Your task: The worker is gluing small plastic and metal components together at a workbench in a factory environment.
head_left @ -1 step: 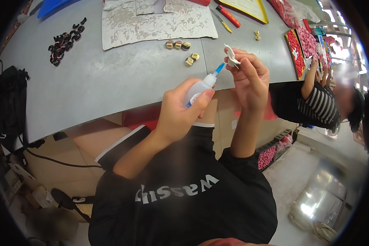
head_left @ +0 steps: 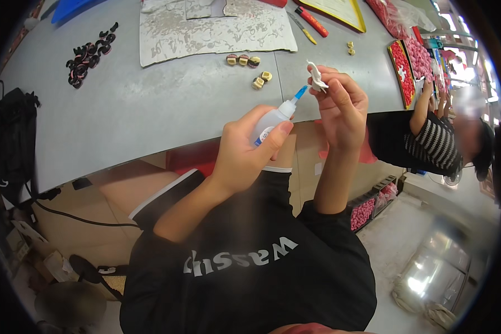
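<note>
My left hand [head_left: 228, 153] is wrapped round a translucent white glue bottle [head_left: 269, 120] with a blue nozzle tip. The bottle tilts up to the right, its tip a short gap from a small white molded piece [head_left: 317, 81]. Pinched between the thumb and fingers of my right hand [head_left: 344, 111], that piece is held up above the table's front edge; its lower part is partly hidden by the fingers. Beyond the hands, small cream-and-brown pieces [head_left: 243, 60] lie in a row, with two cream pieces [head_left: 258, 83] nearer me.
A stained white sheet [head_left: 217, 42] covers the back of the grey table [head_left: 150, 106]. Black curved pieces [head_left: 86, 58] lie at left. A red marker [head_left: 312, 21] and a yellow-handled knife [head_left: 302, 29] are at the back. Right, a tray of red pieces [head_left: 402, 75] stands near another person [head_left: 437, 142].
The white piece has turned slightly in my right hand's fingers and shifted a little to the right. My left hand and the glue bottle are nearly still.
</note>
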Motion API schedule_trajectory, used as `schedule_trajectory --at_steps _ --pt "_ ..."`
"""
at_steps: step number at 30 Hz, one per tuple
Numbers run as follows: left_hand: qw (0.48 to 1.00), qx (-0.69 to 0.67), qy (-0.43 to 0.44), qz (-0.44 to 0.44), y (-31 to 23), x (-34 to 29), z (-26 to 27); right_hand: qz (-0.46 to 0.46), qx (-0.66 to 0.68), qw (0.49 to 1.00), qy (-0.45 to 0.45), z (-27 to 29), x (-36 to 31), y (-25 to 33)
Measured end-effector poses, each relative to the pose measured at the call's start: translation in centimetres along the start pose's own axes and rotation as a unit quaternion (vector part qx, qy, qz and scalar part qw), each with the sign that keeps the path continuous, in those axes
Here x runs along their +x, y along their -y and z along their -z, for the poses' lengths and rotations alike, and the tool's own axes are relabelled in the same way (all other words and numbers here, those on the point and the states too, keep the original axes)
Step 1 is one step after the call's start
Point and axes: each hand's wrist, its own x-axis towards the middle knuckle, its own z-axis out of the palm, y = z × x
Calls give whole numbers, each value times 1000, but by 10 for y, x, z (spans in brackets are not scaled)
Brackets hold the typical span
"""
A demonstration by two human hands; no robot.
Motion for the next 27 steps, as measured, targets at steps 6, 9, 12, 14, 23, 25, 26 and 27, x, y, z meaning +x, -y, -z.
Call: schedule_trajectory --at_steps 6,9,12,14,23,25,26,27 --pt "999 40 11 -12 3 1 0 24 -43 999 -3 1 0 -5" --pt "998 60 11 -27 5 0 0 45 -47 998 4 1 1 -5" --pt "997 68 14 -40 6 0 0 62 -55 996 19 2 -1 -4" --pt "996 70 14 -46 5 1 -1 69 -60 995 26 4 -2 -5" --pt "995 76 22 -58 6 -2 1 150 37 987 -46 46 6 19" --pt "995 82 17 -51 6 -1 0 110 -5 993 -42 31 2 11" --pt "995 81 18 -51 6 0 0 91 -12 995 -32 23 1 8" --pt "995 85 17 -55 6 0 1 79 -28 996 -33 19 -1 8"
